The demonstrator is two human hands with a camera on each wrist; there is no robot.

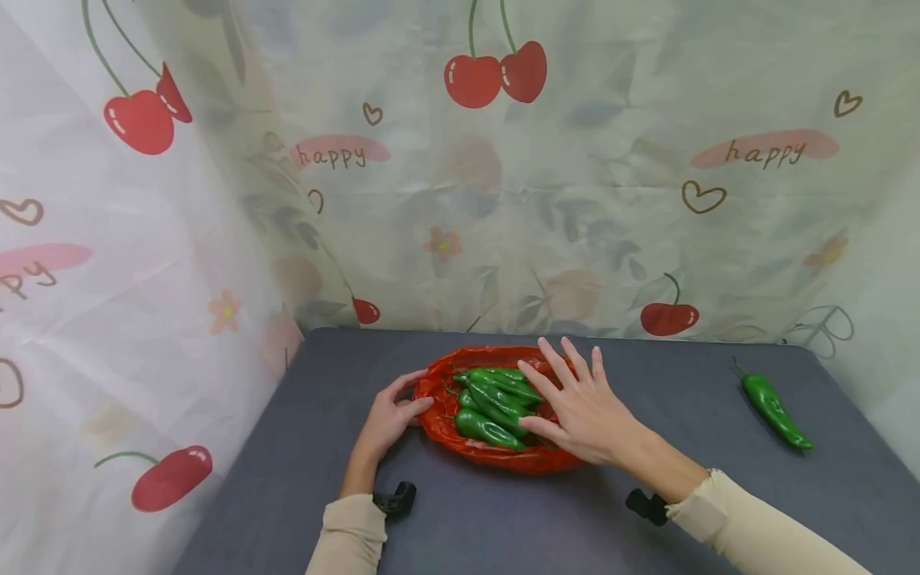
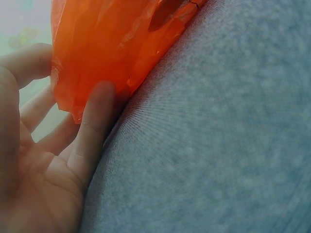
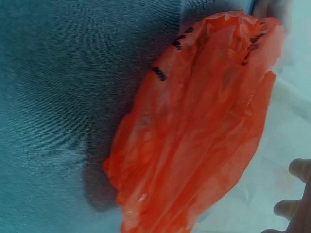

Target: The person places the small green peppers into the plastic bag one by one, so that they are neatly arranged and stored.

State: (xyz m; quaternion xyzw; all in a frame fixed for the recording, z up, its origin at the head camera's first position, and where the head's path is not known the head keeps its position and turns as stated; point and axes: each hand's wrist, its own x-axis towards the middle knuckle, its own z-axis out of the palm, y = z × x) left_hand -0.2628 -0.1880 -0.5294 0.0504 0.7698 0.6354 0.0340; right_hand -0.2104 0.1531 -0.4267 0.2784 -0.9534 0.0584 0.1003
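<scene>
A red plastic bag [image 1: 503,461] stands with its mouth spread wide, and several green chili peppers [image 1: 496,406] lie inside it. At its left end, my left hand [image 1: 388,419] holds the rim. In the left wrist view the thumb of this hand [image 2: 43,170] lies against the bag [image 2: 107,43], with the other fingers around its end. My right hand [image 1: 585,415] hovers at the right side with straight, spread fingers, hiding part of the bag. Only fingertips [image 3: 286,208] of it appear in the right wrist view, apart from the bag [image 3: 194,126].
One more green chili pepper [image 1: 775,409] lies alone on the dark grey table [image 1: 503,527], toward the right. Behind and to the left hangs a pale curtain [image 1: 539,200] printed with cherries and hearts. Both wrists wear black straps.
</scene>
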